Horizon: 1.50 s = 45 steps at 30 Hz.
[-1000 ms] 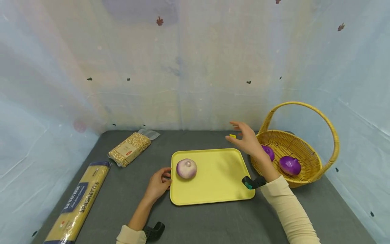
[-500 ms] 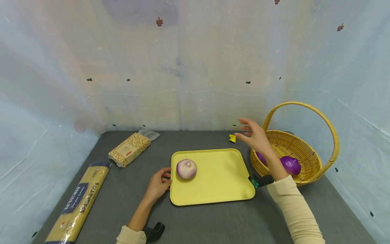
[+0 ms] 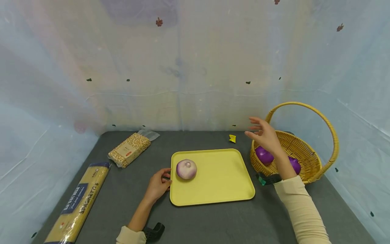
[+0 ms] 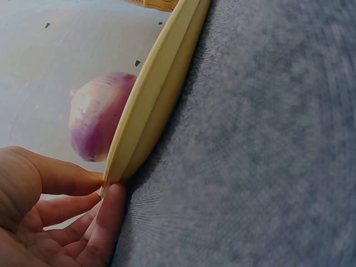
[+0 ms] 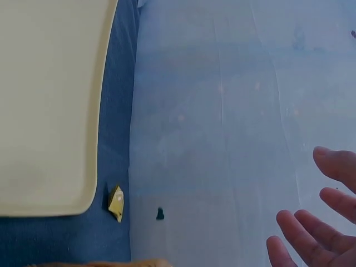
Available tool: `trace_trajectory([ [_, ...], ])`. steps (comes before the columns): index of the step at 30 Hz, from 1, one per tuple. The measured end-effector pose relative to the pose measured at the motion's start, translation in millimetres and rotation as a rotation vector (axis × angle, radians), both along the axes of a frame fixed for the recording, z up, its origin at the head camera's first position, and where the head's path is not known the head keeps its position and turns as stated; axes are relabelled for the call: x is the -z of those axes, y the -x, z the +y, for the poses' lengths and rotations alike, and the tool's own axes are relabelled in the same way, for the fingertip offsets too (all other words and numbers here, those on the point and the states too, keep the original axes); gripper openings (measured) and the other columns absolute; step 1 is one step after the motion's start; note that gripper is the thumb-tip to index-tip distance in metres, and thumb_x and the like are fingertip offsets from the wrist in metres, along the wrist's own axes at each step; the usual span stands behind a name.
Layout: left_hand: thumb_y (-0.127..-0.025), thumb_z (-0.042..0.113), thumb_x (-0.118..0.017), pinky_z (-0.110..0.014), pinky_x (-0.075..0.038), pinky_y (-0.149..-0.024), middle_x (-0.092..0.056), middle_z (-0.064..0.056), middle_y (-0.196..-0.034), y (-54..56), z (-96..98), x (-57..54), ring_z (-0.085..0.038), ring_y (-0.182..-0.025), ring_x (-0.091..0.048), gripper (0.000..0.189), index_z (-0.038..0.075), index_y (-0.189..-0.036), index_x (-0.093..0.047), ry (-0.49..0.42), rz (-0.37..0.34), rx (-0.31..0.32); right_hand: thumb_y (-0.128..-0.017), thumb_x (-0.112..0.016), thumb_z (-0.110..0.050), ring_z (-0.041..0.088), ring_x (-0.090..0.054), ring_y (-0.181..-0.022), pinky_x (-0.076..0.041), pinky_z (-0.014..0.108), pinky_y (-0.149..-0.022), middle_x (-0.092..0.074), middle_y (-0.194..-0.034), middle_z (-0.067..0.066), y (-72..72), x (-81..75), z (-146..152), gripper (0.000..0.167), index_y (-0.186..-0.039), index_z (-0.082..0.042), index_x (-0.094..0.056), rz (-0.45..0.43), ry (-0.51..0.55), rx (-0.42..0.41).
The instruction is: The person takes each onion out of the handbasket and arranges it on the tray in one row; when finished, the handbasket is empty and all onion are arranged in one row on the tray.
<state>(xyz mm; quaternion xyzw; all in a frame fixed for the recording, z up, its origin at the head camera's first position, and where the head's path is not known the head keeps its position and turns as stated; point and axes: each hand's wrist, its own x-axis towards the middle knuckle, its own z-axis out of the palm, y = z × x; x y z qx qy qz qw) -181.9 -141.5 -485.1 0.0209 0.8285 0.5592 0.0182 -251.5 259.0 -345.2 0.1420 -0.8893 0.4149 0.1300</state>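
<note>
Currently | tray rim (image 4: 142,111) btwn L fingers (image 4: 72,177), pinched | R fingers (image 5: 296,228) apart, nr bskt (image 3: 300,147)

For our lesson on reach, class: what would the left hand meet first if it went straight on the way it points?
The edge of the yellow tray, which the left hand touches. Beyond it, the purple-white onion seems next in line, though exact heights are hard to judge.

Tray (image 3: 225,183) plain yellow; onion (image 3: 186,169) white-purple; basket (image 3: 308,159) golden, woven; table (image 3: 213,223) dark grey.
</note>
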Motion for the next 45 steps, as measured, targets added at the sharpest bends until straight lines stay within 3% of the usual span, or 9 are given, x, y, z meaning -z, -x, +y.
trace_trajectory([
  [10,-0.083,-0.007,-0.061,-0.029,-0.053,-0.054,-0.056,-0.016,-0.097,-1.3,-0.9,0.1,-0.017,-0.069,-0.058,0.043,-0.004,-0.125,-0.053,-0.001,-0.01,0.004,-0.088,-0.065,-0.026,0.04,-0.052,-0.113,-0.041,0.057,-0.093,-0.047,-0.132,0.021,2.6,2.5,21.5,0.057,-0.138,-0.01,-0.042,-0.004,0.009,0.032],
  [26,-0.083,-0.007,-0.061,-0.028,-0.053,-0.053,-0.056,-0.016,-0.097,-0.9,-1.2,2.4,-0.016,-0.069,-0.057,0.043,-0.003,-0.125,-0.053,0.009,0.002,-0.006,-0.09,-0.062,-0.025,0.041,-0.055,-0.107,-0.049,0.053,-0.082,-0.054,-0.121,0.024,4.9,8.5,42.4,0.049,-0.132,-0.003,-0.048,-0.021,-0.057,0.099],
  [37,-0.083,-0.007,-0.061,-0.028,-0.054,-0.054,-0.056,-0.016,-0.098,0.6,-0.2,2.1,-0.017,-0.071,-0.058,0.043,-0.003,-0.125,-0.053,0.022,-0.001,-0.006,-0.09,-0.063,-0.021,0.041,-0.053,-0.11,-0.046,0.055,-0.085,-0.051,-0.127,0.024,8.9,11.9,55.7,0.047,-0.131,-0.002,-0.049,-0.06,-0.082,0.13],
  [45,-0.082,-0.008,-0.061,-0.028,-0.054,-0.054,-0.056,-0.016,-0.097,0.2,-0.3,1.7,-0.017,-0.069,-0.057,0.043,-0.004,-0.124,-0.054,0.005,0.002,-0.003,-0.091,-0.061,-0.029,0.041,-0.053,-0.111,-0.046,0.055,-0.083,-0.051,-0.128,0.025,9.9,17.8,66.2,0.051,-0.131,-0.001,-0.048,-0.086,-0.095,0.161],
])
